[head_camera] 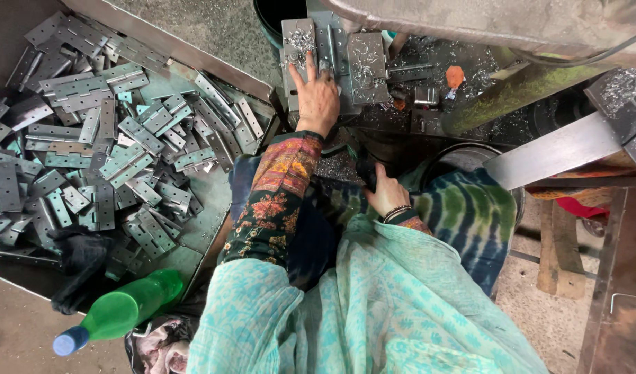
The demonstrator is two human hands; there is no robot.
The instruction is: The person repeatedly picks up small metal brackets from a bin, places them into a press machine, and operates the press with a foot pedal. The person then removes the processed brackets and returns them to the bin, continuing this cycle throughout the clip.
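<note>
Nearest to the camera is the person's pale turquoise shawl (373, 305); beside it, low on the left, a green plastic bottle (124, 310) with a blue cap lies on its side, and a black cloth (79, 266) lies just above it. A little further, the right hand (386, 194) rests in the lap over a green and blue tie-dye cloth (470, 215); it wears dark bangles at the wrist and its fingers curl around a dark object that is mostly hidden, so I cannot tell what it grasps or how firmly. On the left, a large heap of grey metal hinges (103, 145) lies in a shallow metal tray (193, 55); many hinges overlap each other, some open flat, some folded. Further away, the left arm in a patterned floral sleeve (276, 201) stretches forward; the left hand (316, 97) lies flat and open, fingers spread, pressing on a grey hinge plate (297, 38) on the machine bed (401, 104); it grips nothing. The plate is at the far edge of the bed, under the fingertips, and metal shavings (300, 43) lie on it. Just beside it to the right, a second hinge plate (366, 62) also carries shavings; a small orange piece (455, 75) lies further right.
</note>
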